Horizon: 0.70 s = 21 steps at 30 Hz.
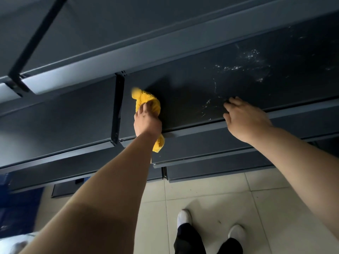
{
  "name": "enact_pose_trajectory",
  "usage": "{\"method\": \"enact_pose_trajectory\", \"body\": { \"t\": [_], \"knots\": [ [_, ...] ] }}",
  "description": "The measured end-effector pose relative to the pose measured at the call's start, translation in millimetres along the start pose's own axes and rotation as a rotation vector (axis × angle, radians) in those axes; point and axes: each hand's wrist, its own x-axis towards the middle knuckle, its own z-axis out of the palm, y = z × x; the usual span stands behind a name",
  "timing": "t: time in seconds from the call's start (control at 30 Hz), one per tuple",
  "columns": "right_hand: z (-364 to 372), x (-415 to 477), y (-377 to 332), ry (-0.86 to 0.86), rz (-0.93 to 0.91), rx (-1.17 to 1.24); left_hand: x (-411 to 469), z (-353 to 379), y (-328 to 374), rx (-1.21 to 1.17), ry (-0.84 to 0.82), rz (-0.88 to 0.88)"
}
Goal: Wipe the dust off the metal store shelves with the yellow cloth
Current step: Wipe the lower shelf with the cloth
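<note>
Currently the left hand [147, 121] grips the bunched yellow cloth [146, 100] against the dark shelf [183, 99]. The right hand [245, 118] rests spread on the shelf's front edge. Pale dust streaks [238, 68] beyond the right hand suggest wiping remains unfinished. No writing is legible.
</note>
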Motion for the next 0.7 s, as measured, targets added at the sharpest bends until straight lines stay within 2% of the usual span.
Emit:
{"method": "enact_pose_trajectory", "body": {
  "t": [0.13,0.4,0.6,0.7],
  "knots": [
    [-6.0,-8.9,13.3,0.026,0.002,0.013,-6.7,12.8,27.0,-0.035,-0.021,0.009],
    [-16.5,-23.6,56.5,0.033,0.055,0.021,-33.1,49.6,105.1,-0.067,-0.087,0.184],
    [-22.9,-36.9,80.8,0.041,0.07,0.034,-59.2,73.1,157.2,-0.111,-0.168,0.284],
    [-28.8,-40.6,83.4,0.048,0.066,0.032,-69.3,75.1,172.0,-0.206,-0.235,0.286]
  ]
}}
